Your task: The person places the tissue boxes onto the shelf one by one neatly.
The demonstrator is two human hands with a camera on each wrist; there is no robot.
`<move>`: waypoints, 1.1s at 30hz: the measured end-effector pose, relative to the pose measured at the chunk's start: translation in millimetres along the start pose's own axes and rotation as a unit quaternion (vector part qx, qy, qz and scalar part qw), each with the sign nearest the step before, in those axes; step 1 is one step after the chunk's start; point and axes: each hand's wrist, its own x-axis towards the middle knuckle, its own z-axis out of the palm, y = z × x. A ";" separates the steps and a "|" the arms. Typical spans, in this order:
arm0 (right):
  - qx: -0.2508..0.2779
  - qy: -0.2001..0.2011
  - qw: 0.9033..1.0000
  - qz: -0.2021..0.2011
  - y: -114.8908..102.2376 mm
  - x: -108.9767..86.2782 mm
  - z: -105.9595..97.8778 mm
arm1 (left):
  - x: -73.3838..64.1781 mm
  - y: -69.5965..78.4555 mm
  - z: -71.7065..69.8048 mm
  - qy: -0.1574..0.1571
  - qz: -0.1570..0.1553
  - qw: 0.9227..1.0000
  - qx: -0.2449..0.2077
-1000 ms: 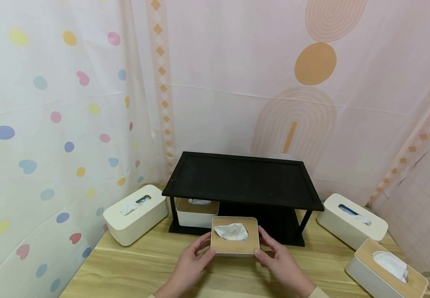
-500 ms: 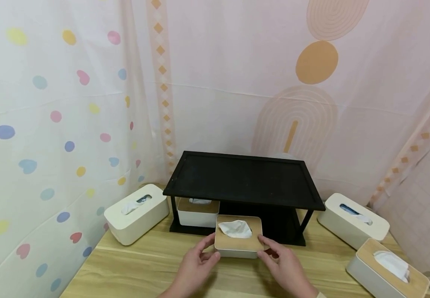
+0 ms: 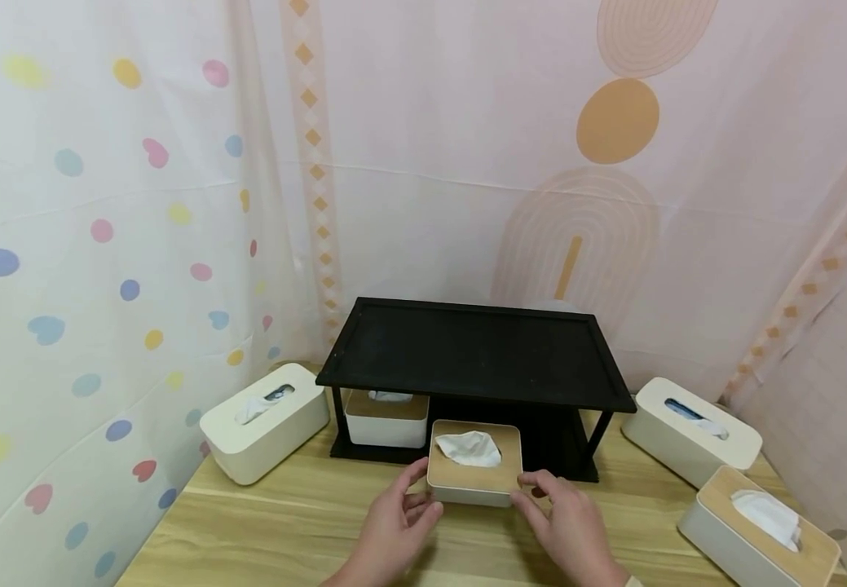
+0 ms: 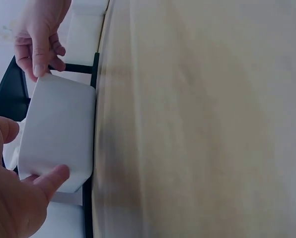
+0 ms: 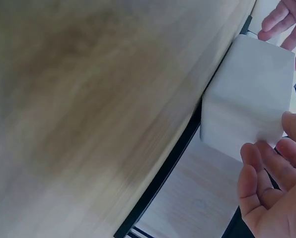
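Observation:
A tissue box with a white body and wooden lid (image 3: pixel 474 483) is held between both hands at the front edge of the black two-tier shelf (image 3: pixel 474 350). A white tissue (image 3: pixel 470 448) pokes out of its slot. My left hand (image 3: pixel 397 522) holds the left side, with the thumb near the front corner. My right hand (image 3: pixel 566 526) pinches the right side near the front corner. In the left wrist view, the box's white side (image 4: pixel 58 124) fills the space between the hands. Another wood-lidded tissue box (image 3: pixel 388 428) stands on the lower tier, at the left.
A cream tissue box (image 3: pixel 265 424) stands left of the shelf, another cream one (image 3: pixel 690 432) to its right. A wood-lidded tissue box (image 3: pixel 760 530) sits at the front right of the wooden table (image 3: pixel 247 530). Patterned curtains (image 3: pixel 408 228) hang behind and on the left.
The held tissue box and both hands have shifted a little to the right relative to the shelf. More of the box's white front side shows. The other boxes have stayed in place.

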 end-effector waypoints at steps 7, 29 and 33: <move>-0.041 0.052 0.996 -0.053 1.7 0.9 2.4 | -5.6 2.2 0.2 -0.003 0.064 0.990 0.122; -0.063 0.049 0.996 -0.042 0.3 1.8 2.5 | -18.5 9.1 1.8 0.046 0.252 0.809 0.529; -0.067 0.054 0.995 -0.046 0.3 2.8 4.0 | -17.2 13.1 -0.2 -0.002 0.198 0.835 0.513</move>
